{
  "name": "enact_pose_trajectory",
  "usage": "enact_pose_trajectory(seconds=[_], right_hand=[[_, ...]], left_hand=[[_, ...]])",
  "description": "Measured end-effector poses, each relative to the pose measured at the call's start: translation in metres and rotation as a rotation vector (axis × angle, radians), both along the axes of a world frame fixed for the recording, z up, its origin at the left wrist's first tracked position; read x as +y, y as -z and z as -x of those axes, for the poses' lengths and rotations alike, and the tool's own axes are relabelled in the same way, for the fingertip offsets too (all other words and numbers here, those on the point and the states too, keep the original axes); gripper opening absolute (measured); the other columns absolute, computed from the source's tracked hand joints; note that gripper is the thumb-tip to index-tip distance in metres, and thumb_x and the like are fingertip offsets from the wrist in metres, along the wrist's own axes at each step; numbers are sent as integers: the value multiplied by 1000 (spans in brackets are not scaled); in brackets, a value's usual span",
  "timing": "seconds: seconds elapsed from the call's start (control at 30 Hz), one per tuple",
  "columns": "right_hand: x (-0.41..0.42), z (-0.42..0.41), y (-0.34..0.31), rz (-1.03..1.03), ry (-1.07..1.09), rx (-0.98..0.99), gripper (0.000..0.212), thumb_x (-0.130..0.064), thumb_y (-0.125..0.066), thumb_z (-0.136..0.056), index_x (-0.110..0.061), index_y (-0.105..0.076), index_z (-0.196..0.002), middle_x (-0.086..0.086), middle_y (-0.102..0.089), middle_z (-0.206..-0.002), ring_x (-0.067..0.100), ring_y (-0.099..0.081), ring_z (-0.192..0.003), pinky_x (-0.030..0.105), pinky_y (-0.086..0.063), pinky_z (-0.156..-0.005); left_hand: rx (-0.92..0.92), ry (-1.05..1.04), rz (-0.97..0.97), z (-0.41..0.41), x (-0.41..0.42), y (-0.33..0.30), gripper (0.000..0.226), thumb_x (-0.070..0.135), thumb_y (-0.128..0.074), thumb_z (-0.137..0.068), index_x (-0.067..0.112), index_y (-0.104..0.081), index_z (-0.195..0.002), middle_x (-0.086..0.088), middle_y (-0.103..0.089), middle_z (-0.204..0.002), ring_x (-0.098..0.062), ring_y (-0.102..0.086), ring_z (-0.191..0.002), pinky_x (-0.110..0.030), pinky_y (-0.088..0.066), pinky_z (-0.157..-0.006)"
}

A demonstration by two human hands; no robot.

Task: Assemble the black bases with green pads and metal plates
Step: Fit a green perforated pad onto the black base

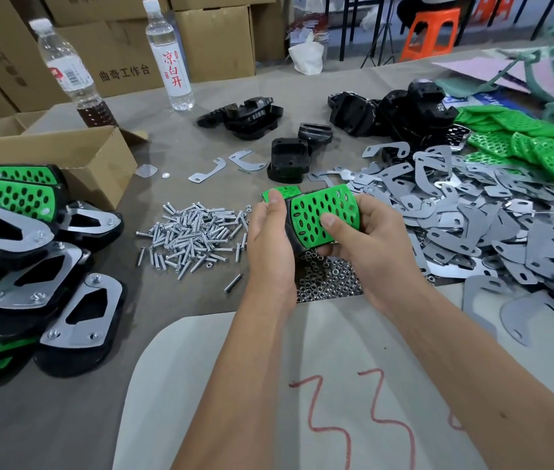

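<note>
At the centre of the grey paper-covered worktable (pixel 75 418), both hands held one black plastic base fitted with a perforated green rubber pad (pixel 323 217). The left hand (pixel 270 239) gripped the base's left edge, fingers curled round it and thumb lying up over the rim. The right hand (pixel 367 242) grasped the right side, its thumb pressed flat on the green pad's face. A second green pad (pixel 282 192) lay just behind the left hand, at 12 o'clock from it.

At 9 o'clock from the hands sat a loose pile of silver machine screws (pixel 194 232); directly beneath the held base, at 6 o'clock, lay a heap of small steel nuts (pixel 329 281). A broad spread of flat grey metal plates (pixel 492 232) filled the table from 2 to 4 o'clock. Bare black bases (pixel 401 110) were heaped at 1 o'clock, with loose green pads (pixel 526 144) at 2 o'clock beyond the plates. Finished assemblies, black with green pads and bolted plates (pixel 41 259), were stacked at 9 o'clock by an open cardboard box (pixel 99 164). Two clear plastic bottles (pixel 170 59) stood at 11 o'clock.
</note>
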State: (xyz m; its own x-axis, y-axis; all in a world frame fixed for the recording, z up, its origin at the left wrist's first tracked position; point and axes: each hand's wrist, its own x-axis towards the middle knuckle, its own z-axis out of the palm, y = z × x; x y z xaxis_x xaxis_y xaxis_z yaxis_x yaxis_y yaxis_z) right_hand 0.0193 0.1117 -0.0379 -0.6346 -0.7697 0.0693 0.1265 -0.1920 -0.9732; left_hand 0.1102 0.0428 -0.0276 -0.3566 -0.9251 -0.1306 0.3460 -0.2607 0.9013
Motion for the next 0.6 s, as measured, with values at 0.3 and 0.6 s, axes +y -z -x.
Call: enact_pose_trajectory(seconds=[0.3, 0.6], right_hand=[[3, 1, -5, 57, -118, -157, 8, 2, -67, -94, -2, -69, -101, 12, -79, -92, 23, -76, -78, 26, -59, -58], [3, -1, -4, 18, -52, -36, 9, 2, -69, -95, -3, -67, -102, 12, -78, -95, 27, -78, -84, 32, -62, -60]], left_hand=[[59, 22, -118, -3, 0, -2, 51, 43, -45, -108, 0, -64, -129, -22, -73, -120, -37, -70, -114, -51, -55, -98], [-7, -9, -45, -3, -1, 1, 46, 42, -46, -108, 3, -65, -124, -20, -74, -116, -31, -73, -107, -51, -56, -96]])
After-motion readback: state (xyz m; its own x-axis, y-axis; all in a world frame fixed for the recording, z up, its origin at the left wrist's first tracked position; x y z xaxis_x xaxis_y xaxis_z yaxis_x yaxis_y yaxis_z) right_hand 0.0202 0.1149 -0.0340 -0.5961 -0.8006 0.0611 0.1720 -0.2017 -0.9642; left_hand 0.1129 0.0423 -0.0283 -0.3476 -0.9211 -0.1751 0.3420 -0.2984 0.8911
